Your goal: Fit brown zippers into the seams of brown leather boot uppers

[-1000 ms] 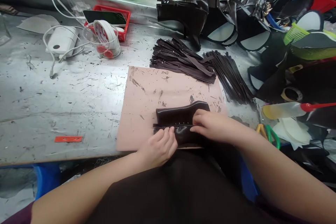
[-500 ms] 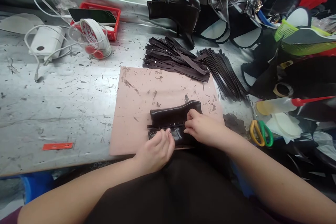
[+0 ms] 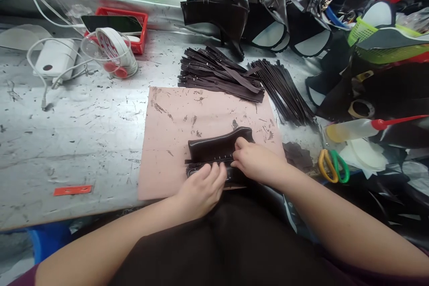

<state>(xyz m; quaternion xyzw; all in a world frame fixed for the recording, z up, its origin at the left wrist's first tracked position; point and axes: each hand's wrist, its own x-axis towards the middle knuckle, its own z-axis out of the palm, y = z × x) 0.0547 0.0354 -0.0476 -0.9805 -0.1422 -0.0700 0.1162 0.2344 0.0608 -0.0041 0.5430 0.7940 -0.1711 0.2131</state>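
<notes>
A black shiny leather boot upper (image 3: 214, 144) lies on its side on the pinkish mat (image 3: 164, 143), with a dark zip (image 3: 201, 163) along its middle and a row of small pale marks beside it. My left hand (image 3: 204, 187) is closed on the near part of the upper, its bent fingertips pressing by the zip. Further right, my right hand (image 3: 256, 161) pinches the upper near the zip line, thumb and forefinger together. What lies under the fingertips is hidden.
Dark zips (image 3: 221, 73) lie in loose piles beyond the mat. Finished-looking boot uppers (image 3: 214, 4) stand behind. At right are scissors (image 3: 330, 165) and a squeeze bottle (image 3: 351, 130). Tape rolls (image 3: 114, 47), a red basket (image 3: 142, 31) and an orange strip (image 3: 72, 190) lie left.
My left hand's fingers have shifted slightly right along the zip and extended a little. My right hand keeps its pinch. The whole view has moved slightly.
</notes>
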